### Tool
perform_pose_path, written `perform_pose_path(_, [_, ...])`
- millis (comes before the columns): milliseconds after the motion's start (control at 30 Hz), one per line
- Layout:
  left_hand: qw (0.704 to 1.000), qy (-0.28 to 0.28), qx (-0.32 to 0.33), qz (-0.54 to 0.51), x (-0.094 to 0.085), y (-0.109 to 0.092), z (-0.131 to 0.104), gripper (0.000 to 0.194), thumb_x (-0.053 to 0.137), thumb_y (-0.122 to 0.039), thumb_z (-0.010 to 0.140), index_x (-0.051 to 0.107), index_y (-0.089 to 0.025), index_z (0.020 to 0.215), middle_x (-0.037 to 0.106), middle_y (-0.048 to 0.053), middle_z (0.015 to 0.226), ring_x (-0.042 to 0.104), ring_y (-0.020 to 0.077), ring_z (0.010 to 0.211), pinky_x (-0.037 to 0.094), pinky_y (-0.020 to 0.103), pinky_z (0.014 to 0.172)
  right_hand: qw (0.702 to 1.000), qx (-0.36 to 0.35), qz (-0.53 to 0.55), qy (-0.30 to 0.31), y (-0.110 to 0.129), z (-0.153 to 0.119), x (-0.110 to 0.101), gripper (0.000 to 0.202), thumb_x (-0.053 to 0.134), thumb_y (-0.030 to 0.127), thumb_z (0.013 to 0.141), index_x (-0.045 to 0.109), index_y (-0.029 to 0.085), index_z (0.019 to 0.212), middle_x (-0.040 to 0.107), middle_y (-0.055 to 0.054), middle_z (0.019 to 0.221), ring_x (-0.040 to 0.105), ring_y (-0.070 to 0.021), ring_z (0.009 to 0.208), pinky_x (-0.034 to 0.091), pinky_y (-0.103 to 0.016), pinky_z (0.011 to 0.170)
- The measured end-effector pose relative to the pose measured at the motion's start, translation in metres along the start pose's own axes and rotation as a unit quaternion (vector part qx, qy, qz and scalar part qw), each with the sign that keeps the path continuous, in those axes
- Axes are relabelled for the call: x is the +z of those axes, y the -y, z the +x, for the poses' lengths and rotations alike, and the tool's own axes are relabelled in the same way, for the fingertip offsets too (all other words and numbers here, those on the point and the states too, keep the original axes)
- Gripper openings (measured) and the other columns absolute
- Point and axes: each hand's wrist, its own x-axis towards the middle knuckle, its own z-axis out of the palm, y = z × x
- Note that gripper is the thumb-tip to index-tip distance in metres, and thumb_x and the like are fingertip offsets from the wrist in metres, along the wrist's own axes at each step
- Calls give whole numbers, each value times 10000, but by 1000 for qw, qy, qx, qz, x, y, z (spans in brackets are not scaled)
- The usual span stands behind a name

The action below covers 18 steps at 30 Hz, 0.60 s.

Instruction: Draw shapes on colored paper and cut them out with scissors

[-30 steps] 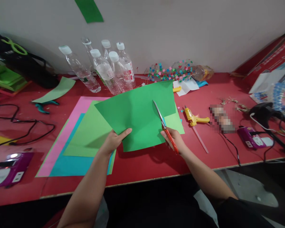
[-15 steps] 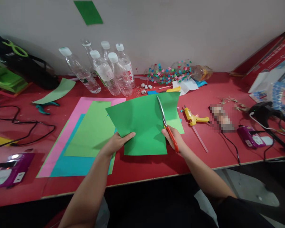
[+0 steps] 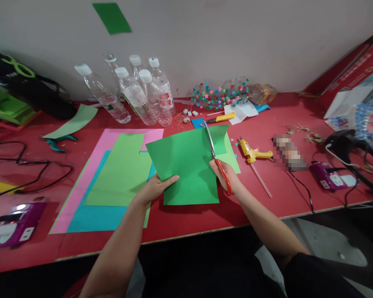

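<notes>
Green sheet: Held above a red table [image 3: 180, 225] at center, the green sheet [image 3: 189, 165] tilts toward the worker, its far right section forming a curling flap [image 3: 221, 135].
Left hand: At the sheet's 8 o'clock, the left hand [image 3: 153, 189] grips the edge in a narrow hold, thumb on top; the fingers beneath are hidden.
Right hand: At 4 o'clock, the right hand [image 3: 231, 176] is closed around the red handles of the scissors [image 3: 213, 155], whose blades point toward 11 o'clock. How wide the blades stand cannot be told.
Cut: The slit appears well advanced, running from the near edge toward the far one. A short stretch near the blade tips looks uncut, and the flap seems attached there.
Surroundings: Layered pink, blue and light green paper [image 3: 121, 174] lies at 9 o'clock, plastic bottles [image 3: 136, 97] stand at 11, a yellow utility knife [image 3: 225, 118] rests at 1 and a yellow glue gun [image 3: 253, 154] at 3.
</notes>
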Motion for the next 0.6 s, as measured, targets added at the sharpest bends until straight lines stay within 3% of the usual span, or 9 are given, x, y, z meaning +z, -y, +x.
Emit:
perform_pose_path(200, [1000,16,26,9,-4,3,7,626,815,-465,579,659,-197,1123,711,138,1110,623,334,1135,484,492,1018,983,136,121,25,-2,5,4,532,424,755,780,398,229,701,434,52,455,419,-105,349,318,-228,340])
perform_pose_path(333, [999,35,-15,-19,-11,1,10,583,834,-430,554,680,-171,1054,712,135,1113,664,338,1054,529,493,947,983,90,157,14,-11,7,2,427,676,568,680,452,212,757,481,81,504,436,-70,364,343,-191,355])
perform_pose_path(400, [997,36,-47,-44,-17,-6,10,582,849,-419,529,683,-148,1016,733,130,1044,692,335,973,559,487,887,981,73,178,15,-16,8,1,397,717,485,654,464,210,788,504,87,517,426,-61,371,339,-182,361])
perform_pose_path(467, [997,-8,-48,-66,-27,-14,10,611,858,-410,506,673,-135,1019,745,110,985,706,321,913,568,482,859,977,81,197,8,-19,9,-1,362,700,457,671,463,209,787,521,81,512,423,-63,376,326,-178,358])
perform_pose_path(533, [992,-98,-4,-76,-44,-24,10,654,866,-380,480,654,-154,1056,743,80,996,704,294,913,562,456,878,975,90,201,-5,-22,10,-3,331,686,437,682,463,209,772,527,77,501,422,-65,373,312,-177,351])
perform_pose_path(600, [987,-148,30,-52,-66,-30,10,664,860,-358,482,645,-180,1085,732,63,1040,691,279,949,552,433,899,975,80,206,-18,-23,11,-8,308,674,420,691,458,209,750,522,76,488,404,-62,361,299,-180,346])
